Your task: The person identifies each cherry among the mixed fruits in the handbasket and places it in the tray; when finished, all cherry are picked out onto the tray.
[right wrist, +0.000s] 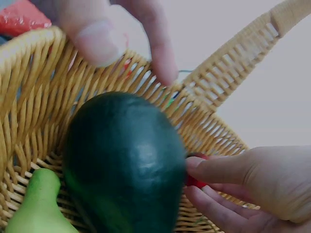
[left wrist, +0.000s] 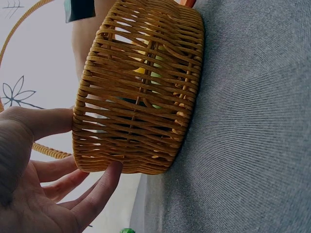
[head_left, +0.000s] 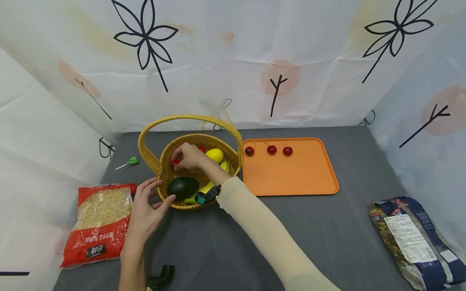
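A yellow wicker basket (head_left: pixel 162 163) with a tall handle stands left of centre. My left hand (head_left: pixel 147 212) holds its near left side, thumb at the rim; in the left wrist view, a finger of the left hand (left wrist: pixel 53 194) rests against the woven wall. Reaching inside, my right hand (head_left: pixel 189 157) pinches a red cherry (right wrist: pixel 195 182), partly covered by the fingers. Beside that hand lies a dark green avocado (right wrist: pixel 124 160). A lemon (head_left: pixel 215 155), a green-yellow fruit (right wrist: pixel 41 204) and more red fruit (head_left: pixel 202 149) share the basket.
An orange tray (head_left: pixel 291 173) bearing three cherries (head_left: pixel 271 150) lies right of the basket. A red bag of pasta (head_left: pixel 100 222) is at left, with a green lollipop-like item (head_left: pixel 133 161) behind it. A dark blue packet (head_left: pixel 418 242) lies at right.
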Available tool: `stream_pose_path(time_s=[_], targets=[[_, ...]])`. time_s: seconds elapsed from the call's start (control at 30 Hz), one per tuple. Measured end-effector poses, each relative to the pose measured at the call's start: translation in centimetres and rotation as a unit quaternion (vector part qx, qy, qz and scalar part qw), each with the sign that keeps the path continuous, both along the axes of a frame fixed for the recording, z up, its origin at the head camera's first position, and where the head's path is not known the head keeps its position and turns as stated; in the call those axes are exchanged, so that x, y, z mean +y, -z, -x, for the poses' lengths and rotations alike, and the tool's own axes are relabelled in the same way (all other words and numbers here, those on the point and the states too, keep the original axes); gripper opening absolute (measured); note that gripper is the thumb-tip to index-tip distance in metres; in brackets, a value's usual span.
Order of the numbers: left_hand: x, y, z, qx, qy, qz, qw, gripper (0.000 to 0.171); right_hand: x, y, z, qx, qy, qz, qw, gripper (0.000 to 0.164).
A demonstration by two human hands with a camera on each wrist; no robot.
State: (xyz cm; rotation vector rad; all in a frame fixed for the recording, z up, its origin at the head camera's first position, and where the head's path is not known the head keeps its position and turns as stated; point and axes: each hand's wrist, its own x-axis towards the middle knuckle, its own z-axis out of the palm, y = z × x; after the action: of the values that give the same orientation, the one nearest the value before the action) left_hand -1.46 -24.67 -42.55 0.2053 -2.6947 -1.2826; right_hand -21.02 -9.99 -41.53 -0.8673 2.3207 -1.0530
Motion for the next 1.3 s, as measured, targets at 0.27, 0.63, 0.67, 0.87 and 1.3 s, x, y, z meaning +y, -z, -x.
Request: stream_pose_path(time_s=[0.27, 0.63, 0.67, 0.87, 1.3], targets=[[0.1, 0.0, 0.1, -0.008, -0.003, 0.003, 1.0000, 0.060, 2.8, -2.3, -0.9, 0.004, -0.042, 0.057, 0.997, 0.034], [-0.1, 0.1, 0.2, -0.011, 0.000, -0.001, 0.9999, 0.061, 8.5, -6.4, -4.7, 0.048, -0.092, 0.100, 0.990, 0.035], [-0.1, 0.1, 0.2, -0.011, 0.000, 0.000, 0.9999, 0.061, 9.3, -6.7, -5.2, 0.049, -0.096, 0.106, 0.988, 0.035], [-0.1, 0.0, 0.2, -0.010, -0.005, 0.003, 0.9999, 0.060, 14.2, -7.1, -7.3, 0.054, -0.118, 0.167, 0.977, 0.034], [0.0, -0.1, 0.1, -0.014, -0.006, 0.003, 0.9999, 0.062, 22.1, -5.2, -9.5, -0.002, -0.024, 0.214, 0.976, 0.035]])
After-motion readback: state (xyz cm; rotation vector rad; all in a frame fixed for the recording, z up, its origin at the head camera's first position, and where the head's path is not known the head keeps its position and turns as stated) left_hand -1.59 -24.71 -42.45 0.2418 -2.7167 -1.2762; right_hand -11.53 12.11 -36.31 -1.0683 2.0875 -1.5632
